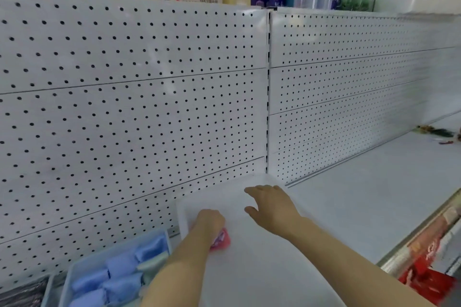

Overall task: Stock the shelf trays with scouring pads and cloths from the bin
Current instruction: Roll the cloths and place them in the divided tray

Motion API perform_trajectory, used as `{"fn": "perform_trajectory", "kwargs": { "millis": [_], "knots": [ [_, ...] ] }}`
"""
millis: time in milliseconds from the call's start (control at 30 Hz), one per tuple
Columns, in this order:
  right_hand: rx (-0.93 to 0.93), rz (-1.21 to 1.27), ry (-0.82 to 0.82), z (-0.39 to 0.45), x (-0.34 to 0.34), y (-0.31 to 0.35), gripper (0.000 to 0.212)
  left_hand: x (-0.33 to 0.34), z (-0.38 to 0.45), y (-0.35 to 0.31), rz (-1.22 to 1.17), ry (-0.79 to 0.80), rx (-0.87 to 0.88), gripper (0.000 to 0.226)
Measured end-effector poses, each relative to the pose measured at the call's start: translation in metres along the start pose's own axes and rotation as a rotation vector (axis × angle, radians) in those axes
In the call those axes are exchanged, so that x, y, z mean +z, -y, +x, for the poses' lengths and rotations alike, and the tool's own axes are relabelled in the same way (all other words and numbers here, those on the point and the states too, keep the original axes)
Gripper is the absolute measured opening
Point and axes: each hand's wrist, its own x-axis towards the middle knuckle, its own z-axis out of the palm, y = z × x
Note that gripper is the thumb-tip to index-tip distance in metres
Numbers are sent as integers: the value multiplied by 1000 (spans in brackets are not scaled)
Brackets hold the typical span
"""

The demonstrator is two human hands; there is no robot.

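White shelf (pixel 369 204) bare; pegboard (pixel 134 97) behind; left hand (pixel 209 222) grips red pack (pixel 222 240)

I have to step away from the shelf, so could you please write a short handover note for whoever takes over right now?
Left hand: grips a pink packet inside the white tray on the shelf.
Right hand: open, fingers resting at the tray's far side.
Done: the blue tray to the left holds blue cloths.
Left: the white tray holds only that packet; it needs filling. The bin is out of view.
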Motion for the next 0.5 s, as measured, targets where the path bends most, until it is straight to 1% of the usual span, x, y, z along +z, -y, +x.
{"fn": "perform_trajectory", "kwargs": {
  "millis": [100,200,267,300,400,500],
  "knots": [
    [9,-12,52,2,4,-3,43,-4,1,0,3,-69,5,22],
    [25,-5,67,3,10,-5,43,-9,-2,8,-17,-170,27,26],
    [38,24,73,3,12,-4,45,-14,-4,19,-69,-224,26,28],
    [43,56,72,3,13,-3,46,-19,-7,25,-133,-253,33,27],
    [77,245,61,2,14,4,50,-43,-32,45,-340,-327,103,11],
    [111,554,62,6,13,18,56,-64,-70,67,-509,-343,204,20]
  ]
}}
